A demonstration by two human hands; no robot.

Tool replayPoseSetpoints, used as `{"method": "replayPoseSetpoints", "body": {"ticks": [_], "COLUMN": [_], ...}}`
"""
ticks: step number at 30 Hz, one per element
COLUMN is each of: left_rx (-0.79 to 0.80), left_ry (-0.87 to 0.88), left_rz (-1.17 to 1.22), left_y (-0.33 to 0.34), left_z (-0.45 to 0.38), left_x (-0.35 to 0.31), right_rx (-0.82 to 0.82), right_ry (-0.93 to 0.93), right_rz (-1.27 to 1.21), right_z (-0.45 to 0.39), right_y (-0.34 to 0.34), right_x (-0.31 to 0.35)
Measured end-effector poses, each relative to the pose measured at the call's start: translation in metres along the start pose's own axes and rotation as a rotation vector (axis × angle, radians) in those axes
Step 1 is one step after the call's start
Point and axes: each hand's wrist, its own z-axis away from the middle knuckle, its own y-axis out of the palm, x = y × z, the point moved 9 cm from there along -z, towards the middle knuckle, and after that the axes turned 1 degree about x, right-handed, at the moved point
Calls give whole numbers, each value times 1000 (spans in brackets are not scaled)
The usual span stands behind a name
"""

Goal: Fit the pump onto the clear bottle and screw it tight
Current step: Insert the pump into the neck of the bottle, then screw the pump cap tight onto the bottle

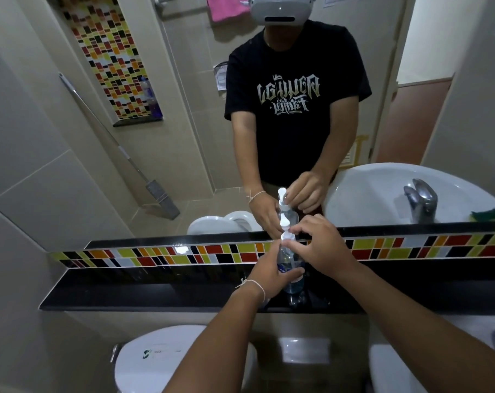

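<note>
At frame centre the left hand (272,272) grasps the clear bottle (293,268) around its body; the right hand (321,245) pinches the pump (285,229) collar above.

Left hand (269,275) steadies clear bottle (290,265); right hand (323,245) pinches pump (285,228).

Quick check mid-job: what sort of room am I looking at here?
A small bathroom, most likely. A toilet tank sits below the black ledge, a washbasin is at lower right, and a wall mirror reflects the person screwing the pump onto the clear bottle.
</note>
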Motion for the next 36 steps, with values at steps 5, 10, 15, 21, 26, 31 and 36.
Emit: {"method": "replayPoseSetpoints", "body": {"ticks": [5,10,15,21,26,31,36], "left_rx": [78,169,220,234,287,349,405], "left_ry": [-34,-78,-91,-113,-129,-174,-162], "left_rz": [-43,-115,-147,-179,-224,-249,-302], "left_y": [-5,-11,-12,-8,-12,-7,1], "left_z": [-7,-14,-12,-8,-7,-5,-1], "left_x": [0,-1,2,7,2,0,-1], "right_rx": [100,191,216,34,93,154,221], "right_ry": [-118,-123,-117,-109,-169,-142,-77], "right_rz": [-42,-77,-121,9,-12,-96,-96], "right_z": [-2,-4,3,9,8,15,6], "right_y": [2,3,10,2,11,8,12], "right_x": [6,-2,2,13,18,0,-3]}}
